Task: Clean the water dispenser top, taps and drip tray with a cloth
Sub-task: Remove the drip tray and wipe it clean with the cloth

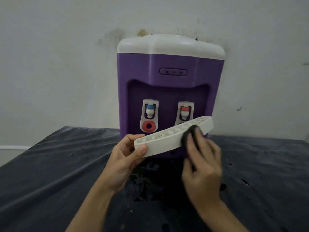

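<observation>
Up front, the left hand (124, 162) grips the white drip tray's (164, 143) end, tilted, while the right hand (203, 166) presses a dark cloth (188, 134) against it.

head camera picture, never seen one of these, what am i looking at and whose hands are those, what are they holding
This single picture comes from a camera worn on a person's head, looking forward and down, so the two hands are that person's own. In front stands a purple water dispenser with a white top, against a stained wall, on a table under a dark cover. It has two taps: one with a blue cap, one with a red cap. The left hand grips one end of the white drip tray, which has been taken off and is held up tilted in front of the dispenser. The right hand presses a dark cloth against the tray; it is blurred, probably from wiping.
</observation>
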A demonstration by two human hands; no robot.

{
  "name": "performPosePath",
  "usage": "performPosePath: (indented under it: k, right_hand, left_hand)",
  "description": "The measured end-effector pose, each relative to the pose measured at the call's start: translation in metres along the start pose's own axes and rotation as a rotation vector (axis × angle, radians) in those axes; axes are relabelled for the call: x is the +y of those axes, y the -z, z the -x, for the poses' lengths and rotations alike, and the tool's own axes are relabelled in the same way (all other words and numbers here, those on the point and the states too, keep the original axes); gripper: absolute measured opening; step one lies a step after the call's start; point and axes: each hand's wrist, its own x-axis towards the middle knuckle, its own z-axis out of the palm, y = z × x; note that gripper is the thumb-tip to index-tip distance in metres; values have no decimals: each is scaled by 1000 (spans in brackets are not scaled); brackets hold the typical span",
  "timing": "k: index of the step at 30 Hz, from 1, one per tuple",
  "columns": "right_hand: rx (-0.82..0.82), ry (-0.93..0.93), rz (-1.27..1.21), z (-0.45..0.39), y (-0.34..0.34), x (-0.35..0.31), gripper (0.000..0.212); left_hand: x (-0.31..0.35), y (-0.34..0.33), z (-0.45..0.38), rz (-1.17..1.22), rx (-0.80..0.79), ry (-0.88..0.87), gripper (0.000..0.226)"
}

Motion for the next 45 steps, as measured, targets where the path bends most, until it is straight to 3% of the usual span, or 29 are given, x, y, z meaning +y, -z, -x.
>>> performPosePath:
  k: [3,6,8,10,12,16,18,22,26,32,39,45]
  right_hand:
    - [-97,230,-1,21,-3,-14,41]
    - [-111,169,-25,16,-3,-7,46]
    - [-73,4,-39,4,-1,3,51]
    - [-58,-213,-89,-11,1,17,53]
    - [-60,-429,-206,-26,6,30,52]
    - [-53,-1023,-741,-56,20,48,31]
    - [-98,-1187,-920,-60,27,54,18]
    - [-296,-1284,-1101,-54,35,57,46]
    - [-361,-1302,-1236,-45,35,60,39]
    - [-239,-1393,-1303,-38,27,54,50]
    - [-136,-1510,-1337,-26,12,31,38]
    - [-416,-1602,-1479,-10,5,-9,38]
  left_hand:
    - [-6,-3,-1,10,17,19,44]
    - [-5,-1,-2,11,19,12,68]
    - [-5,4,-2,16,23,6,63]
    - [-4,7,-3,30,10,12,44]
    - [-4,10,-3,21,-11,10,45]
    - [1,9,-3,-11,-39,-33,39]
    - [4,9,-4,-3,-30,-57,33]
    - [5,10,-4,74,9,-73,41]
    - [1,4,-8,211,86,-74,42]
    - [4,5,-6,234,-21,82,37]
    - [2,1,-4,241,-77,125,35]
    - [-5,-10,-5,208,-108,108,28]
